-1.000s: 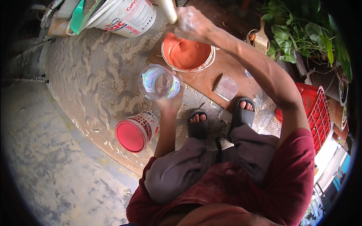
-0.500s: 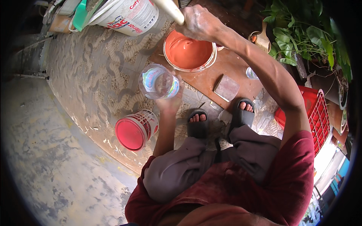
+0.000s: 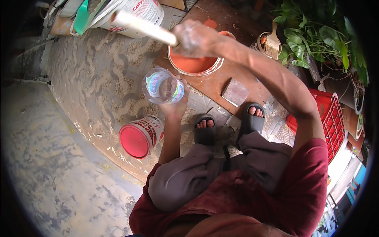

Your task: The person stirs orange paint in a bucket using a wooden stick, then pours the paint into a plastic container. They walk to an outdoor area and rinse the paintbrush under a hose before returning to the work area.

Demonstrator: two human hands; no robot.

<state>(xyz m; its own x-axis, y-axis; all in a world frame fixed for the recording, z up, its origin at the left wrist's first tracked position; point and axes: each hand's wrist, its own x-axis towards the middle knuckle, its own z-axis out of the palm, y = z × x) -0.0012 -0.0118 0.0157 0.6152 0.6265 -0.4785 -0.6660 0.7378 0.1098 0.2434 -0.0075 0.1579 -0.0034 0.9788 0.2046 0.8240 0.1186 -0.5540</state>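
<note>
Right fingers (image 3: pixel 184 39) curl tightly round a pale rod (image 3: pixel 144 27), while left fingers (image 3: pixel 184 96), half-curled, hold a clear plastic container (image 3: pixel 160 85).

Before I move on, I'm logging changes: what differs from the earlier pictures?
The right hand moved left and nearer the body; its pale rod swung leftward. Nothing was let go: the left hand still holds the clear container. The open bucket stayed put.

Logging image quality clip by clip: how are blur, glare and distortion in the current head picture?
Head view: right hand smeared, probably by motion, and its pale rod almost white with glare; head view: clear plastic container in the left hand looks crisper; head view: picture rim dark, straight edges bent by fisheye.
</note>
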